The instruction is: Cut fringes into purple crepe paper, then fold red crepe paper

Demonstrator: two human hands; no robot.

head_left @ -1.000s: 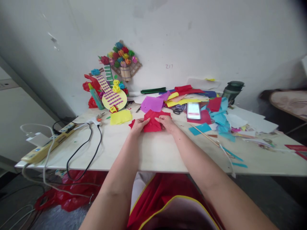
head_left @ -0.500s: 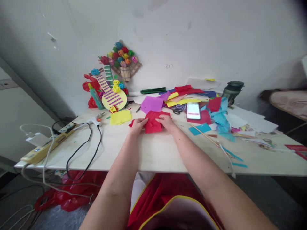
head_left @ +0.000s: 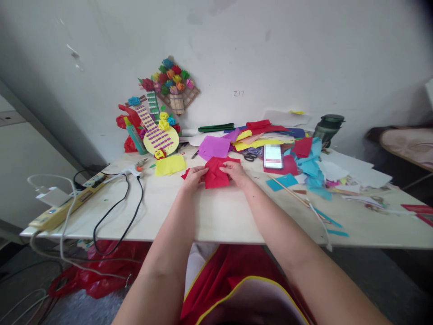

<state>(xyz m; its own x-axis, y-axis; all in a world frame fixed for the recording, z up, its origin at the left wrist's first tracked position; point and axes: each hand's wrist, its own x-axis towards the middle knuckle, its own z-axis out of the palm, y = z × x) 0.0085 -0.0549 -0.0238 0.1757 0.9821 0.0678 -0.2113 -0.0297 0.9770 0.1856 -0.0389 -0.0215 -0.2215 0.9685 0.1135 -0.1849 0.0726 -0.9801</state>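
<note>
A square of red crepe paper [head_left: 217, 177] is held just above the table, creased in its middle. My left hand [head_left: 195, 176] pinches its left edge between thumb and fingers. On the other side, my right hand [head_left: 234, 173] is closed on the right edge the same way. More red paper shows behind and to the left of the hands, partly hidden by them. Beyond the hands lies a purple paper sheet [head_left: 214, 147]. To their left is a yellow paper piece [head_left: 170, 165]; black-handled scissors [head_left: 251, 157] rest to the right.
A phone [head_left: 273, 156] stands at the right, near blue crepe paper [head_left: 309, 167], thin sticks [head_left: 290, 190] and a dark green bottle [head_left: 329, 128]. At the left are a power strip [head_left: 69, 203] with cables, a glue bottle [head_left: 135, 137] and a flower-decked paper guitar [head_left: 161, 142].
The red paper square has shifted very slightly between my fingers. Both hands stay in nearly the same place, with the grip kept.
</note>
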